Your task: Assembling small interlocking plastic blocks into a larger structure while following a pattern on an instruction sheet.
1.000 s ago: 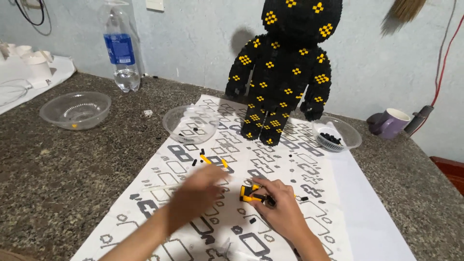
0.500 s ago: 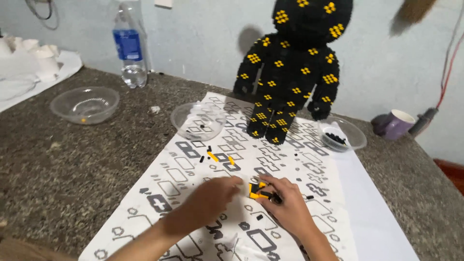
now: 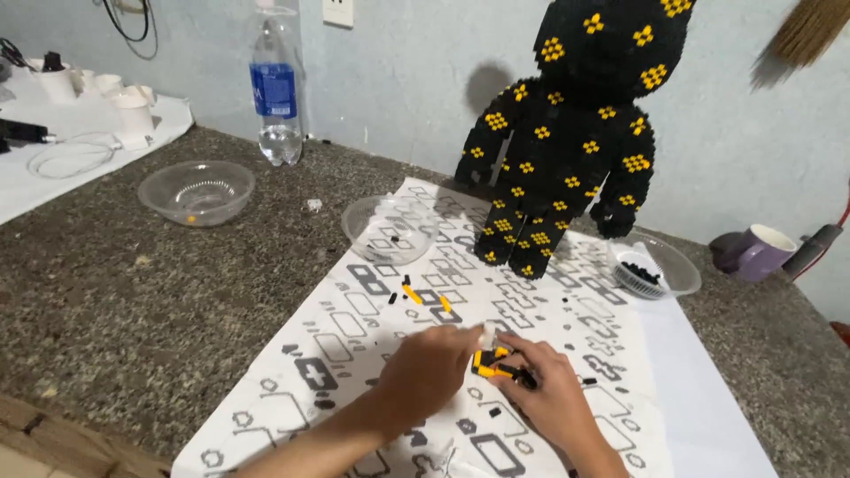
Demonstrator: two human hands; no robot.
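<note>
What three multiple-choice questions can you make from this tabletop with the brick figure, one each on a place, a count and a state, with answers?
1. Where is the clear plastic water bottle?
A. by the wall, far left
B. on the printed sheet
C. in a bowl

2. How many clear plastic bowls are on the counter?
A. one
B. three
C. five

3. How is the black and yellow brick figure?
A. lying flat
B. upright
C. in pieces

Answers: 1 A, it stands at the wall. 2 B, bowls. 3 B, it stands on the printed paper sheet.
</note>
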